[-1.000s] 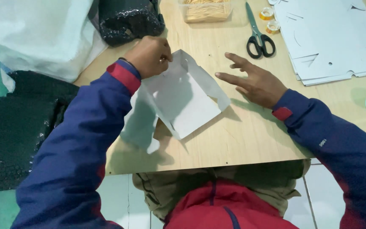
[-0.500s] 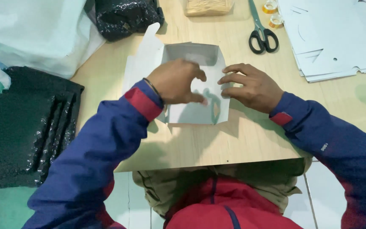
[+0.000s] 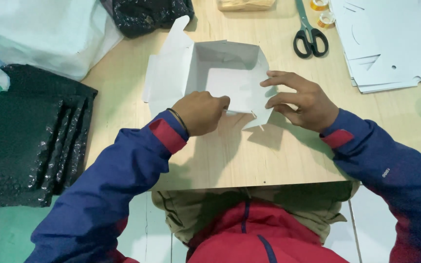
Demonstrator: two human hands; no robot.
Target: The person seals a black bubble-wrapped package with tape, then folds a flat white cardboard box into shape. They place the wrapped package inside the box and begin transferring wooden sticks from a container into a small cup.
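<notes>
**White box half folded near front edge of table**

Wooden table [image 3: 220,160], pale, with front edge just under both forearms; bare wood between that edge and the box, and more bare wood right of the right hand. To the left, off the table edge, black bubble-wrap stack [image 3: 25,141]; above it a white plastic sheet [image 3: 40,29]. At far right corner, pile of flat white cardboard blanks [image 3: 395,44], well apart from the hands. In the middle, white cardboard box [image 3: 215,73], walls upright, one flap open to the left. Left hand [image 3: 200,113] closed, pinching the near wall of the box. Right hand [image 3: 303,100] half open, fingertips pressing the right wall. Black-handled scissors [image 3: 310,36] beyond the box, near the blanks.
</notes>
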